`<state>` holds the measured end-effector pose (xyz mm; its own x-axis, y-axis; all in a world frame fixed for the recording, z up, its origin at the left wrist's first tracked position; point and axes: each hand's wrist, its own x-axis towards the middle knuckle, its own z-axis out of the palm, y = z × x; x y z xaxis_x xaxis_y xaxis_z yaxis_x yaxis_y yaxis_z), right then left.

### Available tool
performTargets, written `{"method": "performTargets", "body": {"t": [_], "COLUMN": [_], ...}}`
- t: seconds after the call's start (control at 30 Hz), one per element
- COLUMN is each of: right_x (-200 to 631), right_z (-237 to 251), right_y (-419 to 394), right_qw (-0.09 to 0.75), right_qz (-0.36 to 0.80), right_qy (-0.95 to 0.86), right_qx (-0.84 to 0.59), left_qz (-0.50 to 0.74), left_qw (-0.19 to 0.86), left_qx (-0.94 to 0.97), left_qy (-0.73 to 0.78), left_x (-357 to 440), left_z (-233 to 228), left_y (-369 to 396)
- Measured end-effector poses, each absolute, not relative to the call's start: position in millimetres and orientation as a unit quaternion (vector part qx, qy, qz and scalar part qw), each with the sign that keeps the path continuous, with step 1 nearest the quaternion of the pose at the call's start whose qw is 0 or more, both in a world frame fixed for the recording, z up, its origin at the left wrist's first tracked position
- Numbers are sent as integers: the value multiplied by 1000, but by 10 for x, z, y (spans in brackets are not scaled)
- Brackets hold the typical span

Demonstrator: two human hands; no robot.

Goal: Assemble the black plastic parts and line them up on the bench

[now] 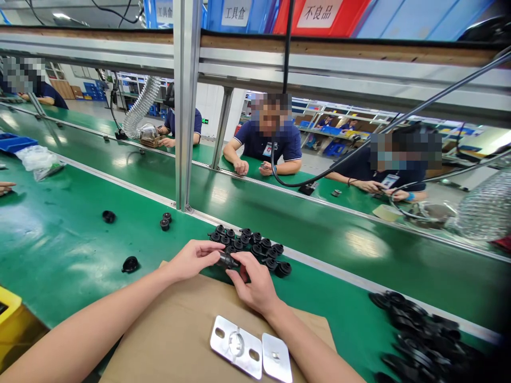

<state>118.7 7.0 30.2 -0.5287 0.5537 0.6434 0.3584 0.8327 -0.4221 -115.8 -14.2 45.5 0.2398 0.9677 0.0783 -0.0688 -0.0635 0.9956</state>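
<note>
A small black plastic part (227, 260) sits pinched between both hands above the far edge of a brown cardboard sheet (175, 330), just below centre of the view. The left hand (191, 259) closes thumb and fingers on its left end; the right hand (255, 284) presses its fingertips on the right end, so both sets of fingers are drawn together around the piece. Touching the hands at 12 o'clock, a cluster of like black parts (251, 247) stands in rows on the green worktop (59, 250). Two metal plates (249, 348) lie side by side on the cardboard at 6 o'clock. Loose black pieces rest at 9 to 10 o'clock: one (130, 264) near the left forearm, a pair (165, 221) by an aluminium post (184, 106), another (108, 216) further out. A heap of black rings (419, 330) fills the 4 o'clock corner. A yellow bin (10, 314) shows at 8 o'clock. Beyond a metal rail, a second green belt (319, 223) runs across the room, where seated co-workers in dark blue shirts (267, 146) bend over their own work, under flexible ducts (139, 109) and shelves holding blue and red bins (319, 13).
</note>
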Motion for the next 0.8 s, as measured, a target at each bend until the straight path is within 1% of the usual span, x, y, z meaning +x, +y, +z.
{"method": "performTargets", "body": {"t": [0.2, 0.37, 0.57, 0.73, 0.8], "right_x": [1176, 1185, 1190, 1196, 1199], "right_z": [311, 273, 268, 251, 246], "right_y": [64, 74, 92, 89, 85], "right_qw": [419, 420, 418, 419, 417], "right_qz": [115, 124, 126, 126, 130], "right_qy": [-861, -861, -862, -863, -862], "right_qx": [-263, -259, -260, -253, -256], "left_qz": [495, 470, 497, 472, 472], "left_qw": [539, 566, 544, 573, 561], "left_qx": [582, 563, 579, 560, 578], "left_qy": [354, 377, 348, 367, 359], "left_x": [-1195, -1199, -1211, -1209, -1211], "left_z": [475, 457, 463, 435, 445], "left_y": [-132, -119, -124, -115, -126]}}
